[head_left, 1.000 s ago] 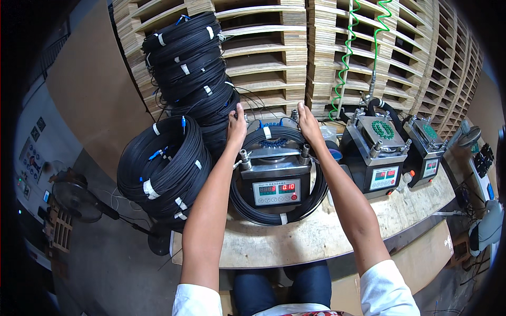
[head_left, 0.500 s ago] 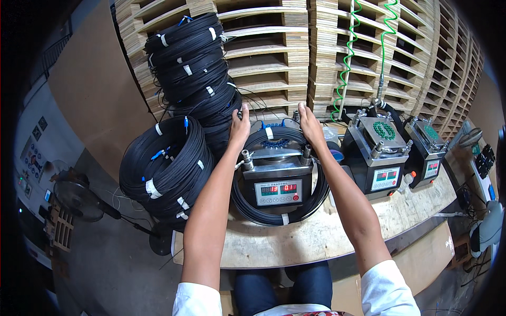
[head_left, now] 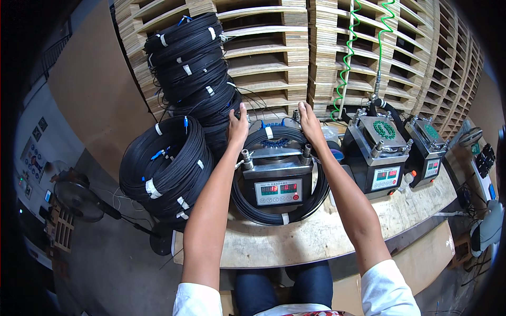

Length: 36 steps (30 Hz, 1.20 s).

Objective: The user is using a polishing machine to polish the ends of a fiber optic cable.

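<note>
Working at the machine's (head_left: 279, 171) two far corners with both hands

You have one forearm along each side of the near machine, which stands on the surface (head_left: 263, 247) in front of you. A black coil (head_left: 263, 215) loops around it, passing below the lit panel (head_left: 278, 193) on the near side and rising across the far side, where a white tag (head_left: 269, 132) marks it. Blue connectors (head_left: 275, 143) sit on the machine's top, inside the loop.

Your left hand (head_left: 238, 129) is at the far left corner, thumb up and fingers partly bent. Your right hand (head_left: 311, 125) is at the far right corner, fairly straight, just beside the far right post (head_left: 296, 114). You cannot tell from this view whether either hand grips a post, touches the coil or only rests close by; the inner sides are hidden.

The step in hand looks like two-handed work at those far corners. As a judgement, the next move calls for even action from both hands, with your forearms clear of the near left post (head_left: 246, 158), the near right post (head_left: 307, 154) and the coil, so that no cable is tugged.

A stack of coils (head_left: 184, 63) rises at far left; two more machines stand to the right.
</note>
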Each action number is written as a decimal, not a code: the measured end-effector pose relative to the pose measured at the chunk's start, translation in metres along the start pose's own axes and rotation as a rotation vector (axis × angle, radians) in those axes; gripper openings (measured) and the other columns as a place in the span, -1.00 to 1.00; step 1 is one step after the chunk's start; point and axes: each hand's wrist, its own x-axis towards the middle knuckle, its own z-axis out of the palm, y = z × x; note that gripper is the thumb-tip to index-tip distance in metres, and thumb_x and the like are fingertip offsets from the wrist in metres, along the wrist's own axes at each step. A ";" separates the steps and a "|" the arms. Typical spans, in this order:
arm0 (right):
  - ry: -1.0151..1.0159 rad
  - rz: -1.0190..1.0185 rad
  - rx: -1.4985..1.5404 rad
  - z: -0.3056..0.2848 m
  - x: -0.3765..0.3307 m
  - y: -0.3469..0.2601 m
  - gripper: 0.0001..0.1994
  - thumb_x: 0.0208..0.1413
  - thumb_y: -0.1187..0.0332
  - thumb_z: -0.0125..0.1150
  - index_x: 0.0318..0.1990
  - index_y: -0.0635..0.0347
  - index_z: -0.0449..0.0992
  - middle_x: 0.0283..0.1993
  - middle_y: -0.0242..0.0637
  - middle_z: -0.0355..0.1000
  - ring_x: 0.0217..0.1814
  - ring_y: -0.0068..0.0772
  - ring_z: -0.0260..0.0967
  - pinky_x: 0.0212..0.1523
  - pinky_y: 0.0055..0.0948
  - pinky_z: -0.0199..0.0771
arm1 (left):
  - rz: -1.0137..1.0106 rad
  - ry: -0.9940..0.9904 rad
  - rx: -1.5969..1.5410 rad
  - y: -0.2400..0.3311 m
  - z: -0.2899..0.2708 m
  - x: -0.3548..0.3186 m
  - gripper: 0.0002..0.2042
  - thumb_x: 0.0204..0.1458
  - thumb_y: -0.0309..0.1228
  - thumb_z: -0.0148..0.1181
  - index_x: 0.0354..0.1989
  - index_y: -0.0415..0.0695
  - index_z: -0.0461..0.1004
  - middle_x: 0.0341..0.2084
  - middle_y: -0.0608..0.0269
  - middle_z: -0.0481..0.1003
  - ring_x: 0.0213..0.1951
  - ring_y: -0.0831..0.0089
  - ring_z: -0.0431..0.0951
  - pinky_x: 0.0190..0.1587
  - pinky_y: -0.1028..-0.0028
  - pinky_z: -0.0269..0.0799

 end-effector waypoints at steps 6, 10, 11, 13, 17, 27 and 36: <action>-0.017 0.096 -0.101 -0.006 -0.001 -0.003 -0.33 0.36 -0.20 -0.24 0.28 0.23 0.32 0.10 0.29 0.42 0.25 0.31 0.31 0.22 -0.04 0.29 | -0.012 -0.110 -0.007 0.015 -0.002 -0.014 -0.07 0.15 0.40 -0.26 0.45 -0.18 0.01 0.30 -0.24 0.22 0.25 -0.05 0.30 0.16 0.18 0.30; -0.016 0.107 -0.161 -0.003 -0.003 -0.008 -0.31 0.33 -0.22 -0.21 0.32 0.21 0.26 0.02 0.30 0.47 0.19 0.35 0.35 0.20 0.01 0.31 | -0.082 -0.133 -0.037 0.013 -0.006 -0.009 -0.07 0.17 0.38 -0.32 0.42 -0.25 0.04 0.33 -0.28 0.19 0.37 -0.12 0.18 0.37 0.15 0.10; 0.008 0.081 -0.164 -0.003 -0.003 -0.007 -0.31 0.34 -0.20 -0.19 0.34 0.20 0.22 -0.02 0.30 0.48 0.17 0.36 0.37 0.19 0.01 0.32 | -0.081 -0.135 -0.038 0.013 -0.004 -0.009 -0.07 0.17 0.38 -0.32 0.42 -0.25 0.04 0.33 -0.28 0.19 0.37 -0.12 0.18 0.37 0.15 0.10; -0.019 0.098 -0.131 -0.005 -0.004 -0.010 -0.33 0.36 -0.17 -0.19 0.35 0.21 0.19 0.09 0.30 0.43 0.24 0.30 0.33 0.22 -0.06 0.30 | -0.080 -0.097 -0.005 0.014 -0.004 -0.009 -0.08 0.17 0.38 -0.31 0.41 -0.25 0.07 0.32 -0.30 0.20 0.36 -0.12 0.20 0.36 0.15 0.11; -0.052 0.108 -0.044 -0.006 -0.006 -0.015 -0.35 0.38 -0.13 -0.18 0.36 0.22 0.15 0.18 0.30 0.37 0.29 0.25 0.31 0.24 -0.13 0.28 | -0.051 -0.094 0.016 0.021 -0.009 -0.020 -0.07 0.16 0.38 -0.28 0.42 -0.26 0.05 0.30 -0.32 0.22 0.34 -0.14 0.22 0.36 0.14 0.11; 0.037 0.059 -0.081 -0.003 -0.004 -0.009 -0.37 0.37 -0.16 -0.20 0.32 0.18 0.26 0.06 0.33 0.44 0.22 0.34 0.33 0.22 -0.02 0.31 | 0.048 -0.065 0.093 0.025 -0.009 -0.023 -0.08 0.15 0.37 -0.23 0.45 -0.20 0.00 0.32 -0.31 0.19 0.35 -0.16 0.20 0.37 0.12 0.10; -0.014 0.050 -0.110 -0.005 -0.002 -0.006 -0.43 0.37 -0.08 -0.14 0.27 0.20 0.32 -0.04 0.29 0.49 0.15 0.29 0.39 0.14 -0.04 0.36 | -0.003 -0.109 0.031 0.016 -0.005 -0.014 -0.08 0.17 0.35 -0.24 0.45 -0.22 0.00 0.34 -0.30 0.16 0.37 -0.14 0.18 0.38 0.11 0.08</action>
